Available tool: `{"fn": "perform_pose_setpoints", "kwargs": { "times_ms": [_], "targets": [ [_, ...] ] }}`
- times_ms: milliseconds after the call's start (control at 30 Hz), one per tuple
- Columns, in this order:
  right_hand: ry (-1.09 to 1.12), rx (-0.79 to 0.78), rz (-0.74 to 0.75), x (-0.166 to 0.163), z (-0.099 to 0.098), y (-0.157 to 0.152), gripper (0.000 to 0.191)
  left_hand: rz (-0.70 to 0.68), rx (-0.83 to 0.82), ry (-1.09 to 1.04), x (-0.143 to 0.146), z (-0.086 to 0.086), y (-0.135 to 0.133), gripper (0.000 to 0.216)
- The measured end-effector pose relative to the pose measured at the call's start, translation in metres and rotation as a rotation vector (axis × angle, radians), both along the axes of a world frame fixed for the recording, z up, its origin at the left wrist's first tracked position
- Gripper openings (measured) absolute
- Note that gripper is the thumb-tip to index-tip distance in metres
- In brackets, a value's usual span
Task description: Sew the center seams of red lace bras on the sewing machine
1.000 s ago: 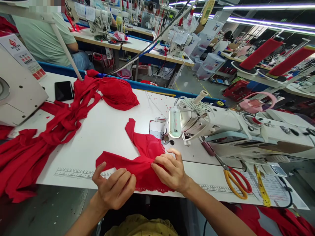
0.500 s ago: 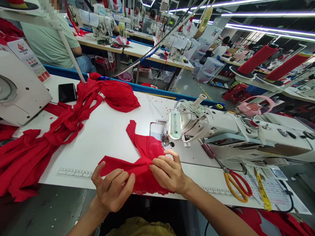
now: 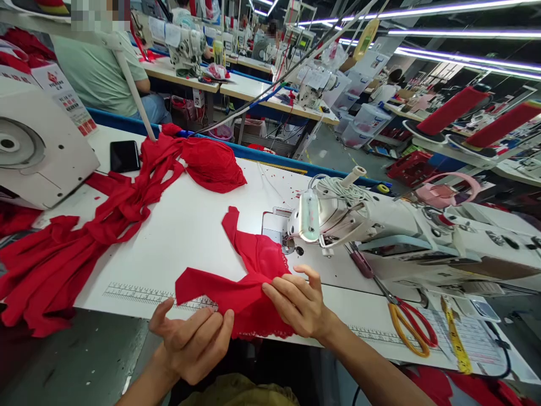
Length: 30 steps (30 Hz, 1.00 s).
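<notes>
A red bra (image 3: 249,296) with lace trim lies at the table's front edge, one strap-like end reaching back beside the sewing machine's needle area. My left hand (image 3: 194,341) is closed, thumb and index finger at the bra's near left edge, with the little finger lifted away. On the right, my right hand (image 3: 300,304) pinches the bra's fabric near its middle, little finger raised too. Part of the lace edge hangs at the table's front. The sewing machine (image 3: 310,217) stands just behind and to the right of my right hand.
Red fabric strips (image 3: 114,220) and a red bra cup (image 3: 215,166) lie to the left, near a black phone (image 3: 124,157). Scissors (image 3: 408,327) and a yellow tape measure (image 3: 456,338) lie right. A person (image 3: 99,79) sits beyond the table.
My left hand has drawn slightly down and left, its little finger now clear of the fabric. My right hand still pinches the bra. The whole view has shifted a little.
</notes>
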State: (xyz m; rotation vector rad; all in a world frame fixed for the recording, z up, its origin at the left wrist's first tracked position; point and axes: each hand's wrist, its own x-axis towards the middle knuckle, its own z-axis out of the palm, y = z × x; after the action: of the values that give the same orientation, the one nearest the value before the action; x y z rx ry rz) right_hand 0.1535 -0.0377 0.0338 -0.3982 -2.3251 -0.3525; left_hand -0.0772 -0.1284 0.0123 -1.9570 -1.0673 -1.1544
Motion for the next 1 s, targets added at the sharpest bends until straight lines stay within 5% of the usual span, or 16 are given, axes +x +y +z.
{"fn": "perform_pose_setpoints", "kwargs": {
  "times_ms": [67,233,333,433,633,867,1000],
  "targets": [
    [0.010,-0.097,-0.017,-0.004,0.006,0.000,0.022,0.029,-0.121,-0.141,0.003,0.002,0.000,0.023],
    [-0.019,-0.786,0.039,-0.012,0.027,0.007,0.014,-0.105,-0.966,-0.858,0.008,0.012,0.006,0.013],
    [-0.023,-1.066,0.056,-0.010,0.030,0.015,0.013,-0.188,-1.240,-1.155,0.005,0.012,0.009,0.023],
    [-0.042,-1.146,0.068,-0.009,0.029,0.018,0.011,-0.185,-1.265,-1.272,0.004,0.012,0.009,0.029],
    [-0.147,-1.078,0.138,-0.026,0.042,0.013,0.020,-0.168,-1.228,-1.180,0.013,0.020,0.008,0.030],
    [-0.087,-1.275,0.132,-0.045,0.039,0.016,0.015,-0.249,-1.226,-1.221,0.017,0.024,0.011,0.033],
    [-0.081,-1.190,0.082,-0.044,0.039,0.012,0.013,-0.253,-1.243,-1.234,0.020,0.020,0.014,0.026]
  ]
}}
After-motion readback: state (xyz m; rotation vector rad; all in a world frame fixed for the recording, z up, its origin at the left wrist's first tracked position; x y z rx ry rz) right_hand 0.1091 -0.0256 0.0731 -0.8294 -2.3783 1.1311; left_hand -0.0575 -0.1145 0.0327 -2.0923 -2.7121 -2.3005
